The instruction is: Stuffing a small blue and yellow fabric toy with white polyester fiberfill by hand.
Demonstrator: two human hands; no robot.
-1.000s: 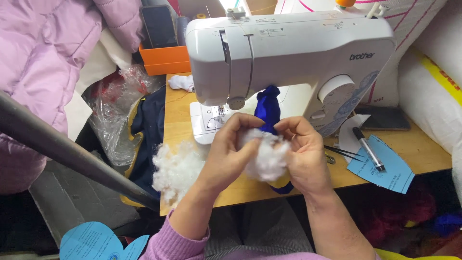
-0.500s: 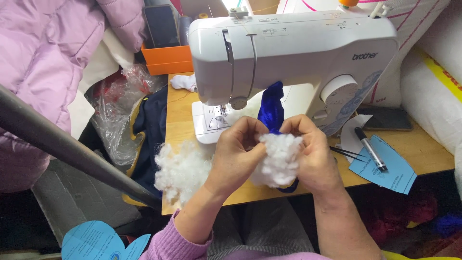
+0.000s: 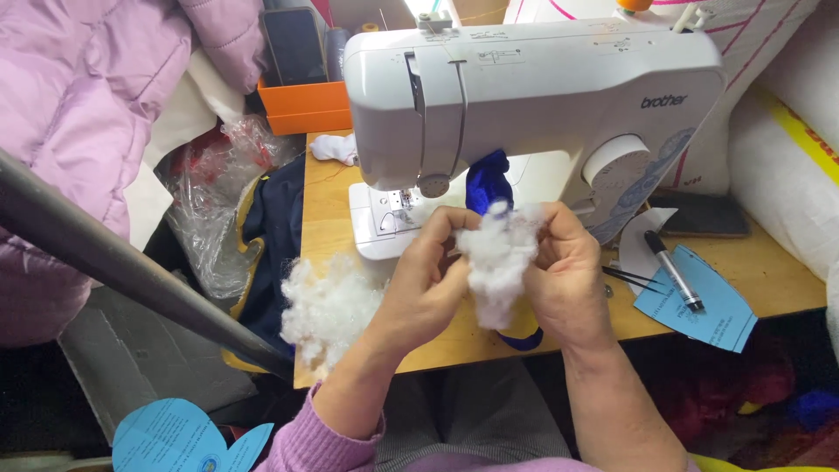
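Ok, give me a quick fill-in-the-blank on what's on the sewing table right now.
1. Both hands, left hand and right hand, pull at a clump of white ____.
2. Behind it, the fabric piece is ____ in colour.
3. The marker pen lies on a ____ paper cutout.

Missing: stuffing; blue; blue

A light wooden tabletop (image 3: 454,336) is seen across the middle of the frame. At its centre a white sewing machine (image 3: 533,96) is stood. A loose heap of white fibre stuffing (image 3: 328,306) is spread at the lower left edge. A small white scrap of cloth (image 3: 335,149) is left at upper left. At right, a blue paper cut-out (image 3: 699,301) is laid flat, with a black marker pen (image 3: 673,269) resting across it.
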